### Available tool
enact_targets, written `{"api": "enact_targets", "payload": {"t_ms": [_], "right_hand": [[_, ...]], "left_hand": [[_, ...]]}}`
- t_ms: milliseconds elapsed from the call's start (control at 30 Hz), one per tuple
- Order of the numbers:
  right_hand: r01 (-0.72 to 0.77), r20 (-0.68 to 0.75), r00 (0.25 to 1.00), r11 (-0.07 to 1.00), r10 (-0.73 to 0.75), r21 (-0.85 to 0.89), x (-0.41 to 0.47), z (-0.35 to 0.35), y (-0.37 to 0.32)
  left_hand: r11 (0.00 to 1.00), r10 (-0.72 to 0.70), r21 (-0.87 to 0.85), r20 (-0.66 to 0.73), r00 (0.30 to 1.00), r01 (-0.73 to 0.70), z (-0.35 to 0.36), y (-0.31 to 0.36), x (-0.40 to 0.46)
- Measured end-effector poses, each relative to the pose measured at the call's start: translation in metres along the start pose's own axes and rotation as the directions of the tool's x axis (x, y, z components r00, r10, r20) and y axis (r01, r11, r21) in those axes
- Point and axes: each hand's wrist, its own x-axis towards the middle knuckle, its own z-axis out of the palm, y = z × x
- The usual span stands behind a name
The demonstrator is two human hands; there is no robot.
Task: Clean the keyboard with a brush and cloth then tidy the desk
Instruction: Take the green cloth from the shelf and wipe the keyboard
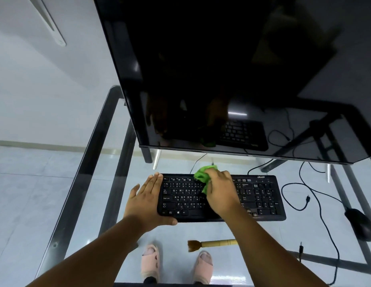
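On the glass desk [110, 141], with its dark metal frame, a black keyboard [261, 198] is lying flat near the front edge, and the pale tiled floor [29, 193] is showing through the clear top. Left hand [146, 200] is lying open and flat, fingers straight, pressing against the keyboard's left end with the thumb hooking along its front edge. Right hand [220, 193] is sitting over the middle keys, clenched around a bunched green cloth [204, 176] that is sticking out toward the keyboard's far edge and touching the upper key rows. Brush [211, 244], with a light wooden handle and brown bristles pointing left, is lying on the glass just in front of the keyboard, apart from both hands. Big dark monitor [221, 69] is looming over the far side of the desk, its glossy screen reflecting the hands, cloth and keyboard. Black mouse [359, 225] is sitting to the right of the keyboard, with black cables [319, 206] looping across the glass between them. Two feet in pink slippers [150, 263] are standing on the floor beneath the desk. White wall [45, 79] is rising on the left.
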Motion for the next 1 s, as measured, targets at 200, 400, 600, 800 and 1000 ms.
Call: {"api": "enact_targets", "payload": {"t_ms": [200,400,600,800,1000], "right_hand": [[0.067,-0.002,0.998,0.989,-0.068,-0.129,-0.007,0.016,0.014],[-0.080,-0.073,0.995,0.987,0.070,-0.142,0.002,0.020,0.006],[0.127,-0.033,0.991,0.991,-0.129,-0.038,0.025,0.041,-0.041],[0.165,0.026,0.986,0.963,-0.163,-0.214,0.019,0.045,-0.040],[-0.014,-0.021,1.000,0.969,0.009,-0.247,0.017,0.037,-0.023]], "left_hand": [[1.000,0.012,-0.015,-0.009,1.000,-0.012,0.001,-0.001,-0.001],[0.998,0.044,-0.045,-0.014,0.999,-0.045,0.002,-0.003,-0.002],[0.997,0.043,-0.067,-0.022,0.999,-0.044,0.004,-0.014,-0.002],[0.998,0.003,-0.058,0.006,1.000,-0.003,0.005,-0.015,-0.003],[0.999,0.001,-0.051,0.018,1.000,0.000,0.007,-0.017,-0.002]]}}
